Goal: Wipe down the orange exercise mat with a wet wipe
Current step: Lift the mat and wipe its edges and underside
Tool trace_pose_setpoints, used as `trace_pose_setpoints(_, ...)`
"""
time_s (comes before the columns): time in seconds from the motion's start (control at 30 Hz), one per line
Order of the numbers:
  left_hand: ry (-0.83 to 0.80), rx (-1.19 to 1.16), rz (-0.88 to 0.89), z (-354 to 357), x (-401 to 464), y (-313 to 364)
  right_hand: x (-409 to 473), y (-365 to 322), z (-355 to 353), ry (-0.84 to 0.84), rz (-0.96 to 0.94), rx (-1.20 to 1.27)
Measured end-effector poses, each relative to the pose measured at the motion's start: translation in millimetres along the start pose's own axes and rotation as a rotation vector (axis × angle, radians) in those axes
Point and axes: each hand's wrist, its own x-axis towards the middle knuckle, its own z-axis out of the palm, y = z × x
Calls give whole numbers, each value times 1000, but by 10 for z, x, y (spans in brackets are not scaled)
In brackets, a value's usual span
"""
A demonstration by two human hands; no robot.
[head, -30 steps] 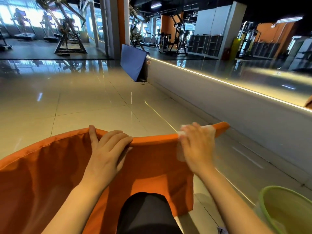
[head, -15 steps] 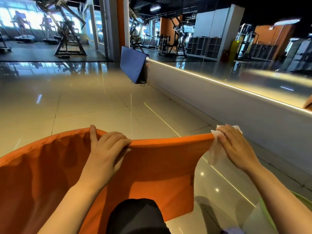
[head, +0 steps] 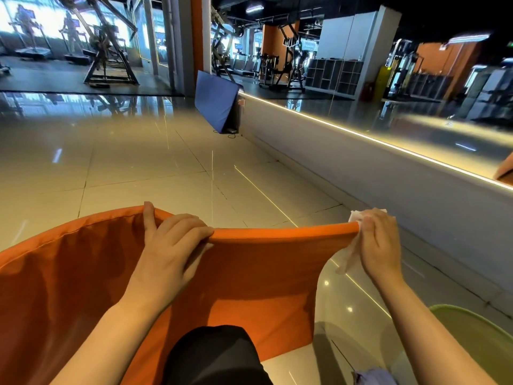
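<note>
The orange exercise mat [head: 263, 273] stands on edge in front of me, its top rim running across the lower half of the view. My left hand [head: 172, 245] grips the top rim near the middle, fingers curled over it. My right hand [head: 379, 244] pinches a white wet wipe [head: 351, 254] around the mat's right top corner. Part of the wipe hangs below the hand; another bit shows above the fingers.
A light green bucket [head: 477, 337] sits on the glossy tile floor at the lower right. My dark knee [head: 216, 357] is below the mat. A grey low wall [head: 388, 190] with a light strip runs along the right. A blue mat [head: 215, 105] leans against it farther off.
My right hand slid the wipe rightward along the mat's top rim from right of centre to the right corner. My left hand kept its grip in place.
</note>
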Motion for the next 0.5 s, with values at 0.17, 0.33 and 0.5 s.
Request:
trace_pose_setpoints(0.17,-7,-7,8,46,-14,45,-331,-538,353,-119,-167,15)
trace_pose_setpoints(0.33,-39,-25,2,-37,-63,37,-866,-1496,761,-253,-307,-6)
trace_pose_setpoints(0.5,-58,-18,22,-117,-49,27,-585,-1187,434,-412,-543,-164)
